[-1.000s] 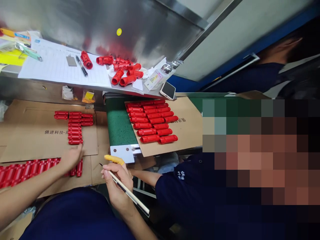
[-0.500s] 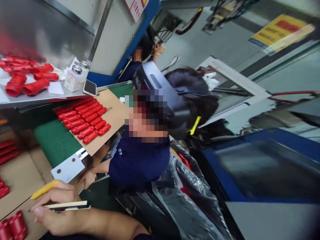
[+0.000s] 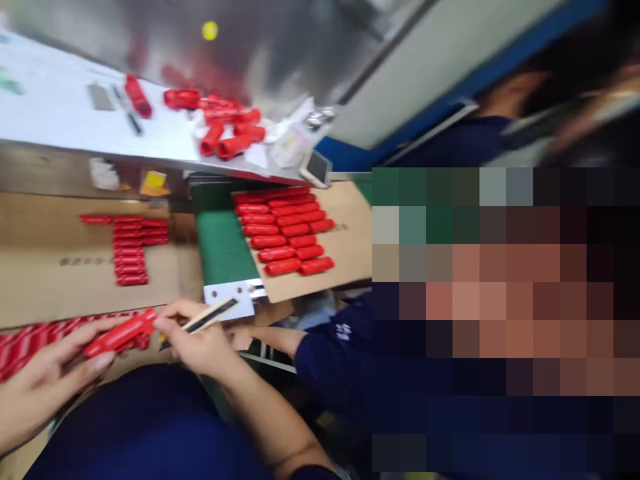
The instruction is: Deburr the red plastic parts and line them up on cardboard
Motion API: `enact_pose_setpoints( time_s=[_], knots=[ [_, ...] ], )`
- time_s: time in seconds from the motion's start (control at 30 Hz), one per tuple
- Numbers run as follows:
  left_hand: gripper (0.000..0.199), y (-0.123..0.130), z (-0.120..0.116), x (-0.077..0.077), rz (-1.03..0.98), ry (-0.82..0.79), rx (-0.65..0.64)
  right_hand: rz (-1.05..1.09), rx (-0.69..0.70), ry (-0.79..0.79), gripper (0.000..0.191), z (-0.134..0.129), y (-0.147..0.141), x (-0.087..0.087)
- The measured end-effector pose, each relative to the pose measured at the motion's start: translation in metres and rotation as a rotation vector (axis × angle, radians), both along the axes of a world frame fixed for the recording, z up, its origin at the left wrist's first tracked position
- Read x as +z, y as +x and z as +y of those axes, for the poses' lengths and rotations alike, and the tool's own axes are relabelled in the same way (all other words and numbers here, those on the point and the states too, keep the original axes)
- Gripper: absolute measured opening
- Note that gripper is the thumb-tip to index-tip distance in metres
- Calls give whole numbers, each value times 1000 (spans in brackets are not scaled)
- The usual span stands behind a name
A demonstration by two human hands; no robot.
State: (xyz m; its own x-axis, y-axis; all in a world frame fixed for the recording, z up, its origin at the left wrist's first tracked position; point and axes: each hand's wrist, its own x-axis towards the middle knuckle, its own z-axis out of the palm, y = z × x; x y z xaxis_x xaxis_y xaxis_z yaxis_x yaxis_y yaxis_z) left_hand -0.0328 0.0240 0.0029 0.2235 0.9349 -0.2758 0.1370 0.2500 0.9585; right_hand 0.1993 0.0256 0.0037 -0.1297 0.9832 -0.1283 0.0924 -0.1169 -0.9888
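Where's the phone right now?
Head view, upper middle: the phone sits at the right end of the shelf, beside the bottles.

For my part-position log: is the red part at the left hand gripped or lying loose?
Gripped: the left hand holds the red part between thumb and fingers, partly hiding the red row beyond.

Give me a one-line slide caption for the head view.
Left hand holds a red tubular part; right hand beside it grips a slim tool, with more red parts on cardboard.
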Motion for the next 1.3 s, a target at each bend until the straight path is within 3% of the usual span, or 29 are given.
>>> enact_pose_setpoints(
  time_s=[0.1, 0.2, 0.33, 0.4, 0.6, 0.77, 0.9, 1.1, 1.3],
  knots=[
    [50, 1, -21, -1, -3, -149, 160, 108, 34, -121, 35, -5, 2, 1],
    [48, 12, -31, 0, -68, -169, 356, 101, 29, -137, 40, -16, -2, 1],
    [36, 20, -34, 5, -100, -38, 358, -179, -27, 161, 35, -26, -2, 7],
    [34, 21, -33, 9, -48, 81, 350, -261, -55, 210, 37, -28, -1, 9],
    [41, 22, -26, 17, 164, 166, 333, 121, -54, -258, 58, -28, -7, 5],
    [32, 14, -19, 11, 392, 386, 157, 167, -61, -348, 64, -24, -9, 10],
    [24, 5, -10, 14, 366, 600, -36, 115, -61, -377, 62, -22, -9, 17],
    [23, 0, 4, 16, 326, 569, -272, 75, -13, -361, 56, -24, -13, 20],
    [26, -5, 1, 2, 272, 554, -310, 56, -16, -363, 57, -27, -12, 22]
  ],
)
